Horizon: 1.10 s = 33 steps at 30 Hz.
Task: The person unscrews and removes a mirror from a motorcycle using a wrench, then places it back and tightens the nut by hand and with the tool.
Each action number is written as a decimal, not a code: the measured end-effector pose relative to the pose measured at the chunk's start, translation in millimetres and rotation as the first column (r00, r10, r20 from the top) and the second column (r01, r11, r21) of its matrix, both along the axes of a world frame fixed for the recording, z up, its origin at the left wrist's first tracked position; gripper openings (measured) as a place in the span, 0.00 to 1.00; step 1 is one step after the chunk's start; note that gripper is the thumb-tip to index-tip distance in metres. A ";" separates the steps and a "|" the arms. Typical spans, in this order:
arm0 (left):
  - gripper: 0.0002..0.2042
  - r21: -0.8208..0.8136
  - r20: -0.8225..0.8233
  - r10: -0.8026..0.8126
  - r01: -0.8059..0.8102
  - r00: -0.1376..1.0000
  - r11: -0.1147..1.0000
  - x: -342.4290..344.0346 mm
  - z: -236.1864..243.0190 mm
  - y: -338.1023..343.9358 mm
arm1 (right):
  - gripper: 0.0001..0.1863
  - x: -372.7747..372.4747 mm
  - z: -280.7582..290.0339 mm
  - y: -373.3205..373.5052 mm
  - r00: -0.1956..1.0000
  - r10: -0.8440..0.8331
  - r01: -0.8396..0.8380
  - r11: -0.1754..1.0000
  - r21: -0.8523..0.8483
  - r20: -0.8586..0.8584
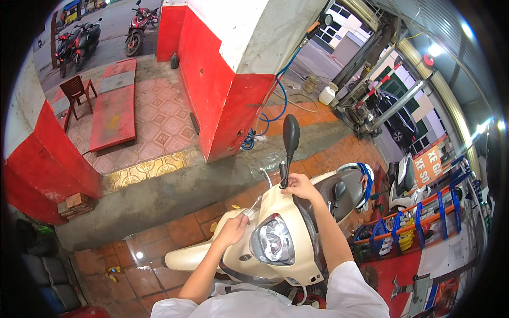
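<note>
A cream scooter stands in front of me, its headlight facing up toward me. My right hand is closed at the foot of the black rear-view mirror, fingertips against the base of its stem. The mirror rises upright from the handlebar cover. My left hand is closed around a slim pale rod-like thing beside the front panel; its exact kind is unclear. A pale brake lever sticks out near the mirror's foot.
A red-and-white pillar rises ahead, with a blue hose along it. At the right stand a blue-and-orange rack and a white scooter. A red ramp and brown chair lie beyond the concrete ledge.
</note>
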<state>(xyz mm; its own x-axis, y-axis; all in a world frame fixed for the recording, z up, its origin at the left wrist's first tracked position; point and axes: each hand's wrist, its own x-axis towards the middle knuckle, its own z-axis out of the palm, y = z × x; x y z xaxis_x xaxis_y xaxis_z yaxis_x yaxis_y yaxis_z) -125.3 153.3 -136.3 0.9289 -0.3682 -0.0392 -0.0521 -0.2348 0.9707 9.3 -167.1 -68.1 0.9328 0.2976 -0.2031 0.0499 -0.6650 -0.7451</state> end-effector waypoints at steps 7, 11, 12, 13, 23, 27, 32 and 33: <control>0.19 -0.051 -0.018 -0.026 0.025 0.999 0.998 -13.2 -22.4 -18.5 | 0.26 6.0 31.4 16.1 0.960 0.133 -0.082 0.975 0.207 -0.248; 0.20 -0.019 -0.035 -0.035 0.035 0.999 0.999 -24.2 -32.4 -21.6 | 0.25 13.3 38.1 9.0 0.911 0.185 -0.102 0.967 0.233 -0.368; 0.20 -0.006 -0.046 -0.032 0.031 0.998 0.999 -25.3 -32.0 -21.0 | 0.25 13.8 40.0 8.7 0.903 0.187 -0.090 0.962 0.257 -0.388; 0.20 -0.013 -0.046 -0.028 0.027 0.999 1.000 -25.9 -31.8 -19.3 | 0.25 14.7 41.7 8.3 0.893 0.190 -0.077 0.957 0.279 -0.407; 0.17 0.088 -0.076 -0.001 0.008 0.997 0.996 -14.8 6.7 4.7 | 0.28 1.3 31.1 20.6 0.981 0.108 -0.086 0.987 0.137 -0.163; 0.17 0.073 -0.065 -0.021 0.026 0.998 0.997 -15.1 6.9 1.4 | 0.28 -0.4 24.4 6.6 0.963 0.062 0.031 0.941 0.337 -0.261; 0.18 0.035 -0.009 -0.004 0.004 1.000 0.999 -20.7 -20.1 -5.3 | 0.24 -6.4 17.3 26.7 0.981 -0.101 0.132 0.973 0.189 -0.164; 0.18 0.030 0.001 -0.005 0.005 1.000 1.000 -21.3 -21.3 -5.7 | 0.24 -6.3 16.8 26.3 0.982 -0.085 0.121 0.968 0.219 -0.168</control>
